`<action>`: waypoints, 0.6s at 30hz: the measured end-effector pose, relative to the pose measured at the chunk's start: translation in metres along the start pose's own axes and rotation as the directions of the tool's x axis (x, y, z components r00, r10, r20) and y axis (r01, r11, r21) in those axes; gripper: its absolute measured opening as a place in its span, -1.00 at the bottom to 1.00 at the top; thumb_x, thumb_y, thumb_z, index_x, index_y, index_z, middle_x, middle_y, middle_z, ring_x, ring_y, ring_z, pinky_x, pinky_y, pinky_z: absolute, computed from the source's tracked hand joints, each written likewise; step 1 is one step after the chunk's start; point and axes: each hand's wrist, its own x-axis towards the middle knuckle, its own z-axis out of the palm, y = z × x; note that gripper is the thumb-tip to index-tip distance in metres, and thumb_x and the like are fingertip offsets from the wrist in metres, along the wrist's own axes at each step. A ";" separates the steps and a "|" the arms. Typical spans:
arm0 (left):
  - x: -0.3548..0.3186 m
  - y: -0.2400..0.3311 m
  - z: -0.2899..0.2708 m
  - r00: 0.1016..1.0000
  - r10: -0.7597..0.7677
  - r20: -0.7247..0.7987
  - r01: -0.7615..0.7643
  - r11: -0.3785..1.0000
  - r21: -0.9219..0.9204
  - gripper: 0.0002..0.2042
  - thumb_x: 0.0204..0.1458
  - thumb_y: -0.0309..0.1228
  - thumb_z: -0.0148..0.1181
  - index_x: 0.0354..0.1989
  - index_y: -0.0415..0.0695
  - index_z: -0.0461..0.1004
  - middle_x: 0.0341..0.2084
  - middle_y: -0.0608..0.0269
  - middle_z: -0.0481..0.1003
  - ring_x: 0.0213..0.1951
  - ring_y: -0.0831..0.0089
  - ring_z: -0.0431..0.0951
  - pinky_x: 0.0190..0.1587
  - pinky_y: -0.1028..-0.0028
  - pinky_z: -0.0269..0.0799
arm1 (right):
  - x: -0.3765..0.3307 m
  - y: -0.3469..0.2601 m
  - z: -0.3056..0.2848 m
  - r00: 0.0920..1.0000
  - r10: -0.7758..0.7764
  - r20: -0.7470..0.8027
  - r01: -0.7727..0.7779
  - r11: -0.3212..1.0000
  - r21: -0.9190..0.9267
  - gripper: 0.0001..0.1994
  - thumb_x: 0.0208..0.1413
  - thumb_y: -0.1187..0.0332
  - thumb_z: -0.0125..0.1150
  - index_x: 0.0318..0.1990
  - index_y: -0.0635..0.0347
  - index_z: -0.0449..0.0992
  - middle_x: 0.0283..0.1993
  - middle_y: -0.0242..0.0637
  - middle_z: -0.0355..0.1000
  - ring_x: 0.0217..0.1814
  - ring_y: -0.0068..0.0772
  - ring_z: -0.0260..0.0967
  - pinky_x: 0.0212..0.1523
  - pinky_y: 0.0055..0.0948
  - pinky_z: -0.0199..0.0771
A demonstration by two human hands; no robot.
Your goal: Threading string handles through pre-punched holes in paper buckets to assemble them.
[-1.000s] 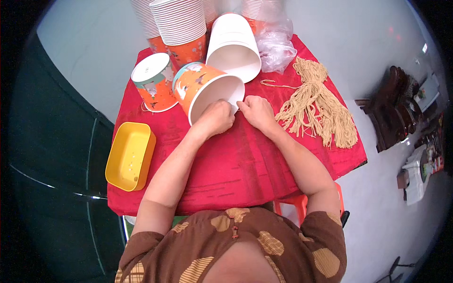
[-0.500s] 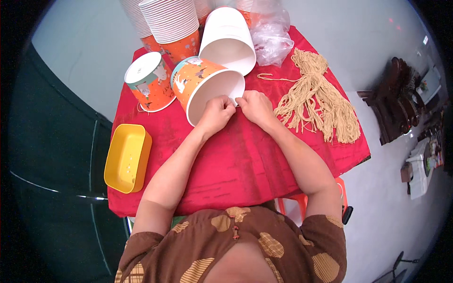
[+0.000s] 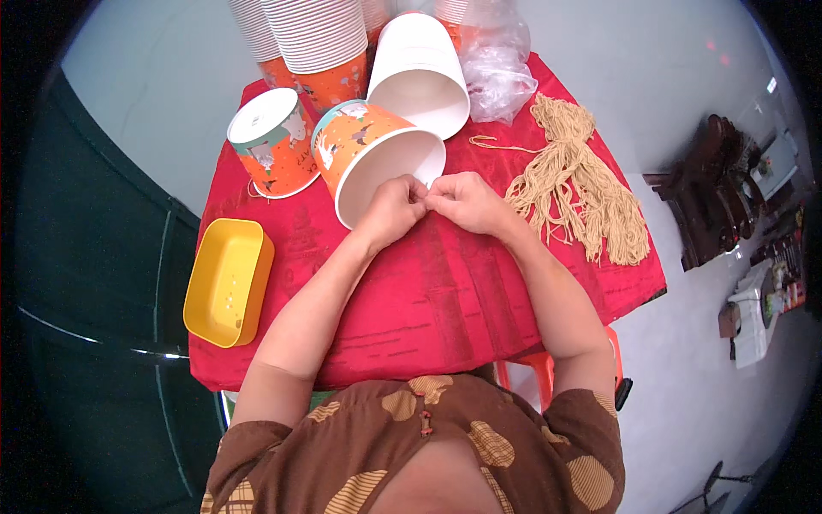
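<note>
An orange printed paper bucket [image 3: 353, 147] lies tipped on its side on the table, its white mouth turned toward me. At the lower right of its rim, my left hand [image 3: 396, 210] is closed in a pinch, partly covering the opening. My right hand [image 3: 467, 202] is pinched just to its right, and the fingertips of both hands meet. Whatever is between the fingers is too small and hidden to make out. To the right lies a bundle of tan yarn strands [image 3: 569, 176], gathered near its top, with one loose strand reaching left.
A yellow tub [image 3: 229, 283] with small bits inside stands at the left. Behind are an upturned orange bucket [image 3: 272, 146], stacked buckets [image 3: 317, 38], a white bucket [image 3: 419, 81] on its side and a clear plastic bag [image 3: 498, 81]. Red cloth [image 3: 394, 317] covers the table.
My right hand has turned slightly and its fingertips have come in against the left hand's. The left hand stays at the bucket's rim. The whole view has shifted a little.
</note>
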 end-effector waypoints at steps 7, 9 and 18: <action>0.002 -0.009 0.002 0.999 -0.007 -0.040 0.005 0.999 -0.040 -0.96 -0.05 -0.58 0.20 -0.44 -0.30 0.50 -0.51 0.11 0.55 -0.42 0.42 0.52 -0.34 0.39 0.44 | -0.009 -0.023 0.016 0.950 -0.313 0.008 0.307 0.924 -0.227 -0.89 0.01 0.44 0.21 -0.47 0.30 0.50 -0.56 -0.10 0.44 -0.54 -0.25 0.46 -0.51 -0.33 0.40; 0.004 -0.015 0.003 0.998 -0.058 -0.025 0.055 0.992 -0.113 -0.97 -0.05 -0.58 0.20 -0.45 -0.30 0.51 -0.51 0.11 0.55 -0.43 0.40 0.53 -0.33 0.39 0.45 | -0.017 -0.044 0.020 0.879 -0.465 0.104 0.476 0.851 -0.221 -0.88 -0.07 0.44 0.23 -0.56 0.24 0.46 -0.60 -0.17 0.40 -0.57 -0.19 0.42 -0.54 -0.30 0.38; 0.004 -0.014 -0.002 1.000 0.002 -0.003 -0.002 0.991 -0.137 -0.97 -0.04 -0.60 0.16 -0.43 -0.29 0.50 -0.53 0.11 0.54 -0.43 0.44 0.51 -0.34 0.39 0.44 | -0.019 -0.055 0.038 0.641 -0.758 -0.120 0.605 0.595 -0.528 -0.91 -0.19 0.43 0.23 -0.47 0.17 0.46 -0.55 -0.25 0.35 -0.60 -0.20 0.34 -0.60 -0.26 0.33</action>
